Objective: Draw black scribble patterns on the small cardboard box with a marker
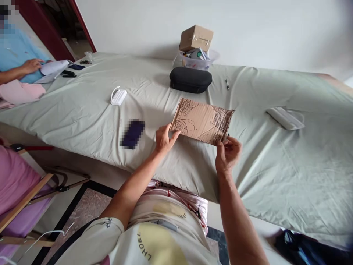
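A flat brown piece of cardboard (pixel 202 121) with dark scribbled loops at its corners is held tilted just above the cloth. My left hand (pixel 164 139) grips its near left corner, thumb on top and fingers at the edge. At the near right corner my right hand (pixel 228 152) pinches it between thumb and curled fingers. A small dark tip shows beside the right fingers; what it belongs to is hidden. Left of my left hand lies a dark blue phone-like rectangle (pixel 133 135), partly blurred out.
A green-grey cloth (pixel 275 165) covers the wide surface. Beyond the cardboard are a black case (pixel 191 79), a clear plastic tub (pixel 198 62), a carton (pixel 196 38) and a pen (pixel 227 84). White strapped blocks (pixel 119 97) lie either side. Another person's hand (pixel 32 66) holds papers.
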`<move>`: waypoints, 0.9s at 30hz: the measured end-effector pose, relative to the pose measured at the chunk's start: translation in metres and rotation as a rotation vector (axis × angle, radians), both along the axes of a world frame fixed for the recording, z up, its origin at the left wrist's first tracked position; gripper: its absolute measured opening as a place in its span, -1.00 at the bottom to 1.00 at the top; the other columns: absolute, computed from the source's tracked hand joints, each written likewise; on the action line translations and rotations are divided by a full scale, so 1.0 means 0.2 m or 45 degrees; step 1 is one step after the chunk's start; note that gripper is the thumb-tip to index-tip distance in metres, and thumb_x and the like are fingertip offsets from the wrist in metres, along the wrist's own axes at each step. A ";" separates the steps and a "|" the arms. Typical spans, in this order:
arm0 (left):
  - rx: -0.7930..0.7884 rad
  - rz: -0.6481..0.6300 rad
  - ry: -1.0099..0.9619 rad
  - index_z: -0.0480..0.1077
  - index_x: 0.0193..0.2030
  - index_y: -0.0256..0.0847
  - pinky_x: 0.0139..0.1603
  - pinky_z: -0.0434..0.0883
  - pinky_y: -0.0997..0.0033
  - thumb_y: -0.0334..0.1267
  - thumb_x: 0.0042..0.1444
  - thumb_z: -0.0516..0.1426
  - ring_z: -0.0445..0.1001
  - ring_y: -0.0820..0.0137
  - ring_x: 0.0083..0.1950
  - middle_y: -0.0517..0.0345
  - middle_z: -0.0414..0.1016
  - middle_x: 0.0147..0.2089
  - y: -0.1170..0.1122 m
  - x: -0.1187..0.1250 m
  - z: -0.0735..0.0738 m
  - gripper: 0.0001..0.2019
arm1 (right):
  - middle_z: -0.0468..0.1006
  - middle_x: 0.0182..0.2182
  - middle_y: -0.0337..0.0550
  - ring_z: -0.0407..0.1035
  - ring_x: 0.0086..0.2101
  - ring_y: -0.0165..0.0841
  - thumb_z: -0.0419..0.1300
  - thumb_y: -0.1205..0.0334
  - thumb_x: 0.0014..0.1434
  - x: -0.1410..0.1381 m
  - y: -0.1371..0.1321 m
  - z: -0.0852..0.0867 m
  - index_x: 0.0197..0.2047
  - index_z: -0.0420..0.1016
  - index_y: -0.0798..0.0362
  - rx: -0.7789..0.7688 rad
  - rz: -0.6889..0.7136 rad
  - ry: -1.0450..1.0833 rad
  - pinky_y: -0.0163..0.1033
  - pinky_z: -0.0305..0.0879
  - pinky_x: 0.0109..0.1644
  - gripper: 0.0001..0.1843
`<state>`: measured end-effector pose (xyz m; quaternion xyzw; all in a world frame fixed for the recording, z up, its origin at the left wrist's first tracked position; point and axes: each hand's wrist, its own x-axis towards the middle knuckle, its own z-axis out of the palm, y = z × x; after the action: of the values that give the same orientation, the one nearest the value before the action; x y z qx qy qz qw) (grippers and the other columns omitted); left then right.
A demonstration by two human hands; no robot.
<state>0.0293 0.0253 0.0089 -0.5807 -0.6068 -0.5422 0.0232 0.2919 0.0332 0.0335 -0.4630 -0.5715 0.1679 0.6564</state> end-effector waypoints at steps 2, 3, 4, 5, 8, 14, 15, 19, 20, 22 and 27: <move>0.009 -0.007 -0.055 0.48 0.26 -0.27 0.27 0.49 0.02 0.42 0.38 0.00 0.62 0.09 0.10 -0.21 0.64 0.05 -0.02 -0.01 0.03 -0.24 | 0.39 -0.29 -0.22 0.36 -0.33 -0.35 0.25 -0.33 0.28 0.00 -0.03 0.02 0.01 0.47 -0.01 0.036 0.039 -0.043 -0.20 0.40 -0.22 -0.45; 0.007 -0.013 -0.085 0.46 0.30 -0.26 0.27 0.48 0.03 0.39 0.41 -0.04 0.61 0.12 0.09 -0.20 0.63 0.06 -0.03 -0.01 0.04 -0.25 | 0.40 -0.29 -0.21 0.37 -0.32 -0.34 0.22 -0.34 0.30 0.00 -0.04 0.03 -0.02 0.49 0.00 0.041 0.054 -0.093 -0.18 0.41 -0.22 -0.46; 0.002 -0.017 -0.110 0.43 0.34 -0.25 0.27 0.48 0.05 0.37 0.43 -0.06 0.61 0.14 0.07 -0.18 0.62 0.07 -0.03 -0.02 0.05 -0.26 | 0.41 -0.29 -0.19 0.37 -0.32 -0.33 0.20 -0.33 0.32 0.00 -0.05 0.04 -0.06 0.52 0.00 0.048 0.065 -0.148 -0.17 0.42 -0.21 -0.47; -0.006 -0.019 -0.123 0.41 0.38 -0.23 0.27 0.48 0.06 0.35 0.45 -0.08 0.60 0.16 0.06 -0.18 0.62 0.08 -0.04 -0.02 0.06 -0.26 | 0.43 -0.30 -0.18 0.38 -0.32 -0.32 0.19 -0.31 0.34 0.00 -0.07 0.04 -0.10 0.54 0.01 0.064 0.073 -0.200 -0.16 0.42 -0.21 -0.49; -0.022 -0.025 -0.077 0.36 0.45 -0.21 0.31 0.46 0.03 0.32 0.47 -0.12 0.55 0.12 0.14 -0.20 0.58 0.13 -0.03 -0.01 0.07 -0.27 | 0.47 -0.34 -0.17 0.40 -0.34 -0.32 0.20 -0.23 0.36 -0.01 -0.09 0.06 -0.14 0.58 0.02 0.130 0.094 -0.316 -0.14 0.43 -0.21 -0.55; 0.031 -0.048 0.145 0.40 0.46 -0.10 0.55 0.21 -0.21 0.28 0.45 -0.04 0.19 -0.12 0.57 -0.27 0.21 0.54 -0.04 0.04 0.08 -0.32 | 0.56 -0.41 -0.16 0.40 -0.46 -0.32 0.20 -0.06 0.38 -0.06 -0.14 0.07 -0.10 0.61 -0.02 0.213 0.173 -0.510 -0.13 0.49 -0.30 -0.69; 0.067 -0.077 0.194 0.40 0.46 -0.08 0.56 0.18 -0.22 0.27 0.45 -0.02 0.13 -0.13 0.61 -0.24 0.14 0.59 -0.05 0.05 0.09 -0.34 | 0.59 -0.39 -0.14 0.42 -0.46 -0.32 0.20 0.00 0.38 -0.07 -0.14 0.07 -0.07 0.62 -0.03 0.248 0.213 -0.544 -0.13 0.50 -0.30 -0.73; 0.184 -0.413 0.449 0.41 0.43 -0.02 0.60 0.13 -0.25 0.32 0.39 0.05 0.14 -0.10 0.64 -0.21 0.18 0.59 -0.10 0.14 0.09 -0.34 | 0.69 -0.21 0.00 0.56 -0.31 -0.26 0.16 0.13 0.39 -0.12 -0.15 0.05 0.08 0.65 -0.03 0.327 0.410 -0.664 -0.10 0.61 -0.20 -0.69; 0.187 -0.490 0.491 0.42 0.41 -0.02 0.62 0.11 -0.26 0.33 0.37 0.07 0.16 -0.09 0.63 -0.21 0.24 0.57 -0.11 0.16 0.09 -0.34 | 0.70 -0.18 0.02 0.58 -0.25 -0.23 0.15 0.13 0.38 -0.13 -0.15 0.04 0.11 0.66 -0.03 0.315 0.441 -0.687 -0.07 0.63 -0.14 -0.66; 0.181 -0.554 0.522 0.43 0.37 -0.04 0.63 0.10 -0.28 0.28 0.38 0.09 0.22 -0.05 0.62 -0.21 0.33 0.52 -0.12 0.19 0.09 -0.39 | 0.70 -0.15 0.03 0.61 -0.19 -0.21 0.14 0.11 0.39 -0.14 -0.14 0.03 0.12 0.68 -0.03 0.277 0.438 -0.693 -0.04 0.65 -0.06 -0.63; 0.274 -0.510 0.456 0.46 0.28 -0.11 0.62 0.23 -0.18 -0.03 0.49 0.00 0.26 0.07 0.60 -0.21 0.39 0.49 -0.10 0.18 0.09 -0.60 | 0.67 -0.18 -0.03 0.56 -0.25 -0.26 0.13 0.01 0.43 -0.09 -0.09 0.04 0.09 0.70 -0.06 0.138 0.160 -0.524 -0.07 0.62 -0.10 -0.62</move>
<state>0.0660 0.0050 0.0260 -0.7697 -0.4051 -0.4861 0.0839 0.2730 0.0146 0.0415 -0.4149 -0.7293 0.0794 0.5382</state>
